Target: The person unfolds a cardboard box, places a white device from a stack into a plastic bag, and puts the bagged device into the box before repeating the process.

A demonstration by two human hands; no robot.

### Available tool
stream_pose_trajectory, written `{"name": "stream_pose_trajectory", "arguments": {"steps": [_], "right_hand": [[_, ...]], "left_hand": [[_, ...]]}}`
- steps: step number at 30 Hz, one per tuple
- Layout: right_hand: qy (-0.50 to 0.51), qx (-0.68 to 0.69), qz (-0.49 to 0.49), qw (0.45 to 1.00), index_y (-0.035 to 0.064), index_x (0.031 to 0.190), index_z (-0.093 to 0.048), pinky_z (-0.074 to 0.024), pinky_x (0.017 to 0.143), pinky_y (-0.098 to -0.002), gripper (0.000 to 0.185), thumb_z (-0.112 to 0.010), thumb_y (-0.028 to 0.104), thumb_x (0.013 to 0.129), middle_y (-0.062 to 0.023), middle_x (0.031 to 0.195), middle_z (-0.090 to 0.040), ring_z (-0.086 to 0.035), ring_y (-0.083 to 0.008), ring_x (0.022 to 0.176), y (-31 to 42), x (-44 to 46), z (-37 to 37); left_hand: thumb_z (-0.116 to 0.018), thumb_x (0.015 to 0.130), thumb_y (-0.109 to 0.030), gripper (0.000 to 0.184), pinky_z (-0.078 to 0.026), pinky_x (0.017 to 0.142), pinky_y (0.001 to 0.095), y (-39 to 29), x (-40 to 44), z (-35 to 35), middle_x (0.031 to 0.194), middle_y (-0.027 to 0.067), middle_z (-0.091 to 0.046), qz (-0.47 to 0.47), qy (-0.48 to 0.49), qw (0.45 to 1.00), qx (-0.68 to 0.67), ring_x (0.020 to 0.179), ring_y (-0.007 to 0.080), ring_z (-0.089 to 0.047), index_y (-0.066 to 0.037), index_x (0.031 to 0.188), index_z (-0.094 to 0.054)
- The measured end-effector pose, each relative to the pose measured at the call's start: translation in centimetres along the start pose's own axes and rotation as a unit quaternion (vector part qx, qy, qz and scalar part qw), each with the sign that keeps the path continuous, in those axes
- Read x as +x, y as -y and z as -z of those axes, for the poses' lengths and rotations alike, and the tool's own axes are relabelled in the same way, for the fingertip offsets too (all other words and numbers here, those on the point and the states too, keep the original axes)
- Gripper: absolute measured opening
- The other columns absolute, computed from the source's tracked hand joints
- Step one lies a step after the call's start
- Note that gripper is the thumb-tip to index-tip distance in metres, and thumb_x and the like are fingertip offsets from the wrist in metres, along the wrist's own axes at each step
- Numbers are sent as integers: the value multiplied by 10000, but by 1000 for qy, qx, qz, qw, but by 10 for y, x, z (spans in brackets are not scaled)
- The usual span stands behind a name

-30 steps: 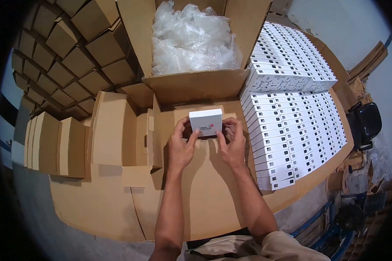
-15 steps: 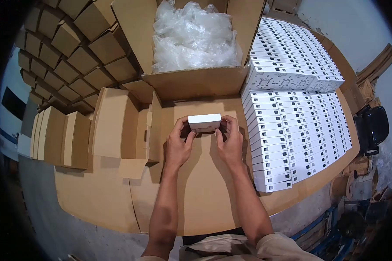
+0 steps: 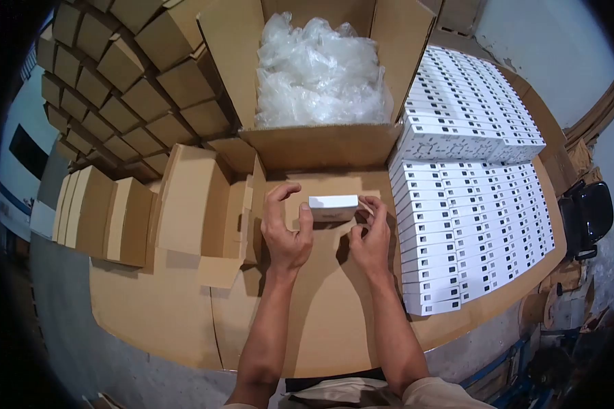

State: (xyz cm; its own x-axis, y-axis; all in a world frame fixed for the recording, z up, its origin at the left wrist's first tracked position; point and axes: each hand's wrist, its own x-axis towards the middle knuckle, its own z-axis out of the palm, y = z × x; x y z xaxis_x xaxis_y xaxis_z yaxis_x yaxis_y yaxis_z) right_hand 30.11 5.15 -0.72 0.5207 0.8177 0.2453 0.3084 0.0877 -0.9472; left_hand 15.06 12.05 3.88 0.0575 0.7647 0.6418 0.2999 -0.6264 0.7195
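Observation:
A small white box with faint dark printing stands on edge on the cardboard surface between my hands. My left hand is open at its left, fingers spread and bent, the thumb tip close to the box's left end. At the box's right end is my right hand. Its bent fingertips are beside or touching the corner, while the thumb stays apart from the box. An open brown carton lies just left of my left hand. Stacked rows of similar white boxes rise to the right of my right hand.
A large open carton filled with clear plastic bags stands at the back. Many brown cartons are piled at the far left, with several folded ones nearer. A black chair is at the right.
My left hand has come off the white box and opened. My right thumb has drawn away from it. The box stays in place on the surface, while the camera view has tilted slightly.

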Motion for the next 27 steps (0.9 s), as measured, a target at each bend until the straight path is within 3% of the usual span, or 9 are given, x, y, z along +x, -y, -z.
{"name": "stream_pose_trajectory", "arguments": {"steps": [2,8,11,12,15,16,19,25,27], "right_hand": [[-2,6,-5,1000,-41,1341,-449,-498,1047,-400,553,-475,-131,796,-225,1249,-597,-640,-320,1194,-1,0,0],[-7,5,13,1000,-46,1332,-459,-497,1055,-406,526,-499,-120,812,-220,1248,-600,-646,-320,1179,-7,0,-1],[-13,5,12,1000,-45,1323,-473,-503,1041,-404,512,-528,-97,816,-223,1225,-617,-649,-324,1173,-8,0,0],[-14,9,11,1000,-44,1320,-477,-505,1036,-405,508,-533,-91,817,-223,1215,-622,-651,-325,1170,-9,0,0],[-17,15,5,1000,-43,1309,-491,-516,1016,-410,491,-536,-78,822,-223,1180,-638,-660,-330,1148,-7,0,-2],[-19,8,13,1000,-44,1308,-493,-517,1014,-411,489,-535,-78,822,-223,1178,-639,-662,-330,1143,-8,0,-2],[-21,11,22,999,-47,1304,-497,-519,1012,-411,488,-536,-80,819,-225,1176,-643,-668,-328,1130,-13,1,-3],[-18,26,-8,999,-50,1299,-506,-521,1020,-399,487,-541,-85,815,-229,1188,-639,-671,-318,1134,-10,0,-1],[-17,32,-12,999,-48,1299,-508,-524,1019,-395,487,-543,-86,815,-227,1188,-639,-671,-315,1138,-10,1,-1]], "left_hand": [[-649,892,-35,221,-520,943,377,-11,26,-9,1093,154,-675,-29,-28,999,-5,1067,284,-662,10,1108,-648],[-720,855,-85,266,-543,907,384,-4,146,-50,1072,181,-712,-23,71,996,55,985,318,-699,-22,1112,-695],[-758,828,-147,403,-546,912,413,23,182,-61,1122,193,-726,-88,236,936,244,1006,362,-705,-71,1220,-705],[-798,813,-227,470,-539,933,426,23,196,-63,1112,199,-742,-42,330,913,237,1064,379,-696,-136,1268,-719],[-808,821,-264,418,-539,934,426,18,225,-66,1082,194,-755,-41,485,848,211,1033,372,-705,-149,1219,-755],[-796,842,-302,372,-542,926,419,12,231,-66,1014,186,-768,1,526,825,207,987,364,-711,-150,1180,-777],[-772,871,-319,317,-545,894,419,22,237,-68,1024,177,-764,-29,537,816,213,947,358,-704,-134,1128,-788],[-750,913,-302,286,-545,857,440,37,231,-84,1041,175,-742,-134,322,926,141,915,345,-695,-37,1018,-774],[-734,934,-275,272,-543,866,429,26,228,-84,1044,173,-744,-59,322,938,118,923,329,-699,-21,1024,-767]]}}
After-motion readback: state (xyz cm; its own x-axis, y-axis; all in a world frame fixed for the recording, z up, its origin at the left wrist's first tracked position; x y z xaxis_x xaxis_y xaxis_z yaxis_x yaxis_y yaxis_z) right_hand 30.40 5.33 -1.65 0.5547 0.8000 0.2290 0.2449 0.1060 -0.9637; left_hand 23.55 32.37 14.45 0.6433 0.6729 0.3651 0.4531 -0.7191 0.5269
